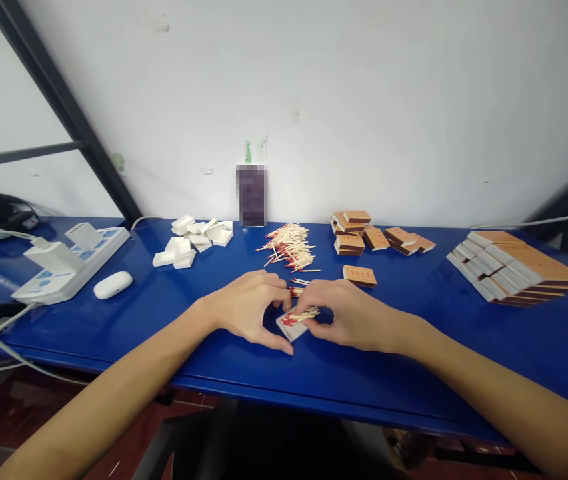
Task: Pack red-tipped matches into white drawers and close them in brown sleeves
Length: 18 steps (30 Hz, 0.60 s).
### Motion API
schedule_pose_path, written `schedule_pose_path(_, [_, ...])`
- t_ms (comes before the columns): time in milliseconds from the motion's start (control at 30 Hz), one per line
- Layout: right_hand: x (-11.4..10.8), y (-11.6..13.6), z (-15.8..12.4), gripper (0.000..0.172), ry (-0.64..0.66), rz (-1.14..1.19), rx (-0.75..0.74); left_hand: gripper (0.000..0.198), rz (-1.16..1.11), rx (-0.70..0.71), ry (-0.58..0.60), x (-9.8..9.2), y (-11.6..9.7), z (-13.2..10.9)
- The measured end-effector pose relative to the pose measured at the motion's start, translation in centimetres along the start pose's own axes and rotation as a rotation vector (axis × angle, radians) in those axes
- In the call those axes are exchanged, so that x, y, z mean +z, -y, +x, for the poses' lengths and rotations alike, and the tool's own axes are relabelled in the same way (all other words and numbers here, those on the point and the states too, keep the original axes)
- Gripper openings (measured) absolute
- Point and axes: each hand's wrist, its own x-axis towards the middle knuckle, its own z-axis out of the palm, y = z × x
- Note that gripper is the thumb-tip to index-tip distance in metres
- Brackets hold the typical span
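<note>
A small white matchbox tray point(290, 329) lies on the blue table in front of me. My left hand point(251, 310) curves around it, the thumb at its near corner and the fingers at its far end. Between the fingers of my right hand point(344, 313) is a bunch of matches point(294, 319), red heads pointing left, held over the tray. A few other matches point(296, 291) lie just beyond, partly hidden by my hands. Farther back is a loose pile of red-tipped matches point(291, 245). One orange-brown matchbox point(359, 275) rests beyond my right hand.
White empty trays point(184, 247) are heaped at back left. Several matchboxes point(351, 233) lie at back right, with a stacked block of matchboxes point(519, 267) farther right. A power strip point(71, 267), a white earbud case point(113, 285) and cables occupy the left. The wall stands behind.
</note>
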Motion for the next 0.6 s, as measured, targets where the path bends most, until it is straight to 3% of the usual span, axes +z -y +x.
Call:
schedule_pose_path(167, [-0.25,0.05,0.02,0.012,0.100,-0.009,0.044,0.047,-0.021,0.046,-0.022,0.36,-0.21,0.17])
schedule_pose_path(600, [-0.54,0.06,-0.08,0.011,0.099,-0.004,0.101,0.036,-0.064,0.058,-0.046,0.17,0.14,0.18])
